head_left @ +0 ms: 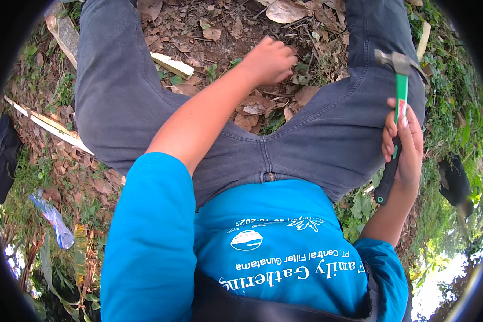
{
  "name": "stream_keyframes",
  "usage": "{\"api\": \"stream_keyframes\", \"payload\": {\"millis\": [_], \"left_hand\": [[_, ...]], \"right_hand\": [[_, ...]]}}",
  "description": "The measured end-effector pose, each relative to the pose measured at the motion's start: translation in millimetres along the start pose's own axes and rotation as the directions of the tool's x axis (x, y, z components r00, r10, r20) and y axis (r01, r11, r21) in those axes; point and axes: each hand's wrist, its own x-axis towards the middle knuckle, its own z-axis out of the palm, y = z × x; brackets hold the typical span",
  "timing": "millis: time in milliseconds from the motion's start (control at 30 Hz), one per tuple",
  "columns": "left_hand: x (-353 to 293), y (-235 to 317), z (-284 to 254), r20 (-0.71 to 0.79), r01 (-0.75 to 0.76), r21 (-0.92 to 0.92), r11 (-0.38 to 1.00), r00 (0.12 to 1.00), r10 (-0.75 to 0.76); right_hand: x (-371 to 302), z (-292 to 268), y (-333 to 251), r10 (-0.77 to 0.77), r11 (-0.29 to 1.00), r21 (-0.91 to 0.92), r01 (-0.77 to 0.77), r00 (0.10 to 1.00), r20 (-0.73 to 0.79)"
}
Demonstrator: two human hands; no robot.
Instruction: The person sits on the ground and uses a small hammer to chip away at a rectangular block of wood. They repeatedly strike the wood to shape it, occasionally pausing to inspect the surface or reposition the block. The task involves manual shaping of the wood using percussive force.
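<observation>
Apparently hammering is underway, the remainder unclear: above the right leg of the gray trousers point(306, 142), the right hand point(405, 138) grips a claw hammer point(401, 88); between the trousers' legs the left hand point(273, 61) curls, contents hidden.

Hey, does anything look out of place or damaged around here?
One thing: a crumpled piece of clear plastic lies on the leafy ground at the left, looking like litter in a natural setting. Otherwise nothing stands out; the claw hammer in the right hand shows no obvious damage.
</observation>
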Motion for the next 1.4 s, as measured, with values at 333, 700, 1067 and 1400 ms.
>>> {"api": "stream_keyframes", "payload": {"millis": [333,700,1067,1400], "left_hand": [[-101.1,-128.8,-29.7,0.037,0.594,0.21,0.776,0.789,-0.614],[-112.0,-135.1,-12.4,0.042,0.62,0.23,0.75,0.764,-0.644],[-100.7,-100.3,-30.7,0.147,0.459,0.159,0.874,0.864,-0.481],[-96.4,-121.1,-20.1,-0.037,0.502,0.155,0.851,0.864,-0.503]], "right_hand": [[121.7,143.8,21.0,0.171,0.983,-0.136,-0.125,0.892,0.419],[166.3,102.5,93.1,0.458,0.868,-0.375,-0.326,0.817,0.349],[155.7,107.9,78.4,0.402,0.875,-0.421,-0.238,0.843,0.359],[162.9,115.4,99.8,0.521,0.81,-0.532,-0.247,0.72,0.458]]}}
